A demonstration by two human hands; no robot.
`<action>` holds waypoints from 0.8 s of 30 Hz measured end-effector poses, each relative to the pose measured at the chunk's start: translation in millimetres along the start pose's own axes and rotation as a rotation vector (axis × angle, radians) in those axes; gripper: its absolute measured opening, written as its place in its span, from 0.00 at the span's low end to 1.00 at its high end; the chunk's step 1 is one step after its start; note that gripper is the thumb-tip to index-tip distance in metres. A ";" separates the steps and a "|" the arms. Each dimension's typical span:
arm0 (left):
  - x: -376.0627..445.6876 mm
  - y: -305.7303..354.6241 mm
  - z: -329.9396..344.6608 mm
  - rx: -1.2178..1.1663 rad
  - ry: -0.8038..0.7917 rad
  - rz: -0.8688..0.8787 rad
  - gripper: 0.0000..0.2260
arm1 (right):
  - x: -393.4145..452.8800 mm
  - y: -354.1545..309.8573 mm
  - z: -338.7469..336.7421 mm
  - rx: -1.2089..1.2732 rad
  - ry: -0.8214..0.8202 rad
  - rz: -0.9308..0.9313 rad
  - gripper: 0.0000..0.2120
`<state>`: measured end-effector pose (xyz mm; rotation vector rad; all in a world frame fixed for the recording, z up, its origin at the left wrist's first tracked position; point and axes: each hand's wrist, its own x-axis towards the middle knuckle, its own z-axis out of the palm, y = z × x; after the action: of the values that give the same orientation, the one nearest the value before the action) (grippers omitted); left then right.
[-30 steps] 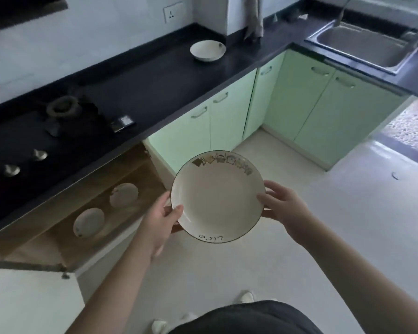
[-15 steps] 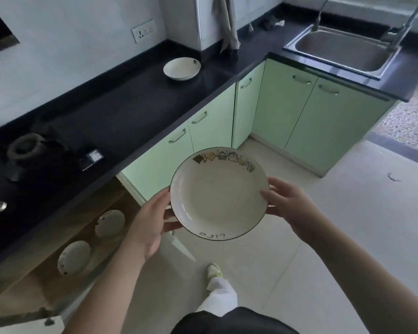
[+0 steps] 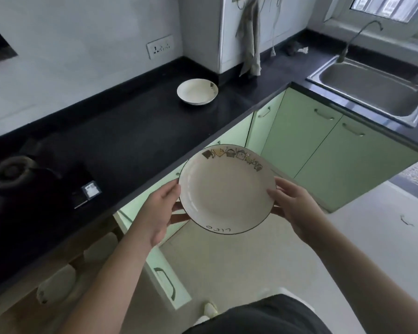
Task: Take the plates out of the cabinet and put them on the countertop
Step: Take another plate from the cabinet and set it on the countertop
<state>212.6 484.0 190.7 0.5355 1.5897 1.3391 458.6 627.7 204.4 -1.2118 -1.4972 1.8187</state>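
White ceramic fills the centre of the frame: one plate (image 3: 226, 189), dark-rimmed, with a row of small drawings along its far edge and lettering near its close edge. Both hands are on it. The left hand (image 3: 158, 210) grips the left rim, thumb up along the edge and fingers tucked beneath; the right hand (image 3: 292, 208) clasps the right rim the same way, thumb on top. The plate sits in the air, above the floor and just off the front edge of the black countertop (image 3: 130, 141).

Moving outward, a second dish, a white bowl-like plate (image 3: 197, 91), rests on the countertop in the upper middle, well apart from the held one. Down in the lower left, inside the open cabinet (image 3: 22, 314), two more pale plates (image 3: 57, 284) stand on edge, one behind the other; the light is dim there. That makes four pieces of crockery counted. The cabinet's green door (image 3: 164, 278) hangs open toward the bottom centre.

At far left a dark burner (image 3: 12, 171) sits on the counter, with one small square object (image 3: 90, 190) beside it. Upper right holds one steel sink (image 3: 372, 88) with one tap (image 3: 355, 37). One cloth (image 3: 250, 39) hangs from the wall, top centre.
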 end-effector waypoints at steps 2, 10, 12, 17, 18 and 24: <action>17.5 6.3 -2.1 -0.002 0.028 0.006 0.17 | 23.2 -5.9 2.6 -0.006 -0.022 0.001 0.14; 109.2 25.9 -2.1 -0.078 0.169 -0.015 0.14 | 160.3 -23.6 6.4 -0.062 -0.124 0.003 0.13; 129.1 33.4 -0.2 -0.102 0.231 -0.030 0.14 | 194.1 -29.6 8.4 -0.073 -0.173 0.015 0.13; 167.0 47.3 -0.8 -0.146 0.367 -0.077 0.14 | 265.7 -44.6 17.7 -0.093 -0.301 0.031 0.11; 172.4 47.6 -1.9 -0.147 0.391 -0.083 0.14 | 277.7 -46.7 22.3 -0.094 -0.321 0.039 0.11; 187.0 44.7 -23.3 -0.213 0.562 -0.132 0.12 | 329.1 -54.3 71.2 -0.123 -0.395 0.048 0.08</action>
<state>98.1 637.0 159.5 -0.0918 1.8517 1.6201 228.2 873.2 149.7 -0.9866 -1.8288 2.1150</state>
